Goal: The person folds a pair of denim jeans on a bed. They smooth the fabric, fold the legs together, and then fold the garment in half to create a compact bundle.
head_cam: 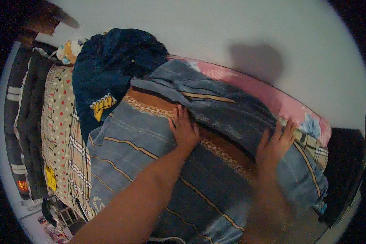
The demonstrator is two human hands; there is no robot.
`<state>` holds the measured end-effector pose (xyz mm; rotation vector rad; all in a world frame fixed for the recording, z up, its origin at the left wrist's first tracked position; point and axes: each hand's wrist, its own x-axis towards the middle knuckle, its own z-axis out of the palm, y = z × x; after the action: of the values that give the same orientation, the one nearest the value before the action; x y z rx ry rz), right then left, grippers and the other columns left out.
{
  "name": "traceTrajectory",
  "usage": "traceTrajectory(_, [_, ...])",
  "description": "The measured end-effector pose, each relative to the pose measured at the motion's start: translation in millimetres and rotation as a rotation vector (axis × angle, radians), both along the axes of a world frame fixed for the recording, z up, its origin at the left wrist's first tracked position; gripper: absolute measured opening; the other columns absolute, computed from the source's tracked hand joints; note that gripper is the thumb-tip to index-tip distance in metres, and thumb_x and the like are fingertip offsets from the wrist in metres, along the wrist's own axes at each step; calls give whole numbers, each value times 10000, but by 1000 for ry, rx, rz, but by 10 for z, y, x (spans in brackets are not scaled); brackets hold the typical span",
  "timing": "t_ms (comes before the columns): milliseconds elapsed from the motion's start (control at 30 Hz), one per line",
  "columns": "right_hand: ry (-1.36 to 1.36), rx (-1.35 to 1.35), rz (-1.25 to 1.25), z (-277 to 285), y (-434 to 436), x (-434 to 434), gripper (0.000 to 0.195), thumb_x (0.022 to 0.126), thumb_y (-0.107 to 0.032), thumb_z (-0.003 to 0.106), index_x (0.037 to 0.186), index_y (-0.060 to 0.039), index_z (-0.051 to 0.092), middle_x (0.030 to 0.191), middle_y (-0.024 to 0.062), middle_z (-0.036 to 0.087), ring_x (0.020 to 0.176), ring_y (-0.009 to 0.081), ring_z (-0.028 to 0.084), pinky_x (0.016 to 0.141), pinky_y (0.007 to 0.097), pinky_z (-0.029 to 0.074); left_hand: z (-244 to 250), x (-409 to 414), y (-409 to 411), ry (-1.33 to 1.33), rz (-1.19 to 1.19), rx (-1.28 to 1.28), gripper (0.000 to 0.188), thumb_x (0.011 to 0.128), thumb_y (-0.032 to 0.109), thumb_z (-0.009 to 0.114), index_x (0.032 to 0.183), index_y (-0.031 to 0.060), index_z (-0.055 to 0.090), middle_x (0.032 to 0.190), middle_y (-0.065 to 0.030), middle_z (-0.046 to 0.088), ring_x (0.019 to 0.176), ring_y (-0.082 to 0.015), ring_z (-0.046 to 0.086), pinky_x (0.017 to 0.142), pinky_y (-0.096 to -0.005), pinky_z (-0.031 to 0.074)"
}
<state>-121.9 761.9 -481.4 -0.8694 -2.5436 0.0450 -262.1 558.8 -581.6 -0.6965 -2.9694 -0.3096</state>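
Observation:
A large grey-blue striped blanket (201,189) lies spread before me, its far part folded over, with a brown band and lace-like pattern showing along the fold. My left hand (185,129) rests flat on the blanket at this brown band, fingers apart. Farther right, my right hand (276,141) lies on the blanket near its right side, fingers spread, close to a plaid cloth (314,145). Neither hand is seen gripping anything.
A dark blue cloth bundle (116,61) with a yellow patch lies at the back left. Behind the blanket runs pink floral bedding (247,80) along the wall. Dotted cloth (61,122) and dark cushions (35,122) are at left, a black object (343,164) at right.

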Motion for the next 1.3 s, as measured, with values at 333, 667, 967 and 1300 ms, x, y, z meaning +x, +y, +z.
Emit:
traceTrajectory(333, [-331, -355, 131, -735, -1387, 500, 573, 790, -292, 454, 1264, -9, 300, 1374, 180, 202, 1278, 360, 155, 1001, 554, 92, -2, -6, 37, -2, -31, 54, 634, 771, 266, 458, 1289, -36, 250, 1404, -151, 117, 1307, -307, 67, 1017, -515, 52])
traceTrajectory(667, [-2, -246, 134, -979, -1398, 627, 538, 727, -233, 488, 1211, -28, 372, 1359, 158, 253, 1267, 334, 207, 995, 542, 144, 950, -1076, -596, -1, -60, 655, 217, 699, 66, 574, 906, 0, 583, 906, -157, 582, 855, -281, 564, 731, -332, 447])
traceTrajectory(967, [4, -224, 171, -952, -1416, 611, 539, 682, -203, 523, 1175, -28, 391, 1345, 153, 277, 1267, 331, 207, 1000, 539, 135, 943, -1967, -890, -209, -79, 444, 335, 670, 231, 670, 912, 15, 588, 841, -172, 606, 762, -314, 592, 669, -356, 466])
traceTrajectory(1300, [-149, -278, 137, -947, -1418, 628, 580, 669, -212, 531, 1197, -34, 369, 1343, 152, 279, 1266, 334, 208, 1001, 533, 135, 1197, -2336, -19, 137, 84, 167, 211, 738, 187, 580, 916, 77, 603, 896, -131, 612, 833, -324, 577, 679, -400, 457])
